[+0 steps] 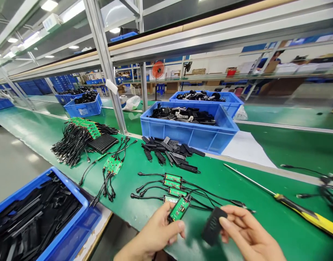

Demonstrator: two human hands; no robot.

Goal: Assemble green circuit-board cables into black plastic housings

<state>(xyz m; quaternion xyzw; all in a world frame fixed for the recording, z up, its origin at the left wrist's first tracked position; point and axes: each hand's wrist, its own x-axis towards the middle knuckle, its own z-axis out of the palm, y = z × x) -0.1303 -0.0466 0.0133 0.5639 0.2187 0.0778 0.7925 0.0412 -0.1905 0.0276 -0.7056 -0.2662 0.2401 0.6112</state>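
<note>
My left hand [162, 226] grips a green circuit board [180, 208] seated in a black casing, with a cable trailing from it. Between the thumb and fingers of my right hand [245, 230] is a black plastic cover [213, 225] with small slots, held apart from the board. Just beyond my left hand lie several boards in black casings [173, 183], side by side, cables running out both ends. Farther back sits a loose pile of black plastic covers [171, 152]. To the left are bare circuit boards [113, 165] with black cables.
A long yellow-handled screwdriver [304, 212] lies at right, near blurred cables [328, 186]. Blue bins hold black parts at front left [82, 206] and at the back [182, 134]. A heap of cabled boards [74, 145] stands by a metal post [109, 69]. A person [269, 63] sits far off.
</note>
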